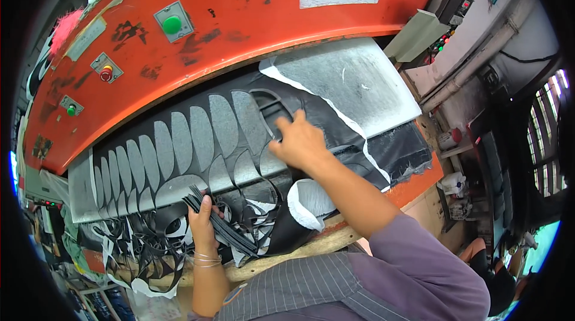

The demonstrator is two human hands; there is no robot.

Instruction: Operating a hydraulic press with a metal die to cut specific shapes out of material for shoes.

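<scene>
My left hand (206, 216) is closed round a stack of thin black cut pieces (230, 234) at the near edge of the work surface. My right hand (298, 141) is at the near end of a curved metal cutting die (269, 107), its fingers bent over the rim; part of their grip is hidden. That die lies on a black sheet of material (311, 108) with a torn white edge. To its left, a row of tapered cut-out holes (223, 123) shows the grey plate beneath, with narrow black strips between them.
A large orange machine beam (233, 15) with push buttons (172, 25) spans the far side. Bare grey plate (353, 75) shows at right. Black and white scrap (144, 243) hangs over the near edge beside a rolled flap with white backing (305, 204). A control box (440, 21) stands far right.
</scene>
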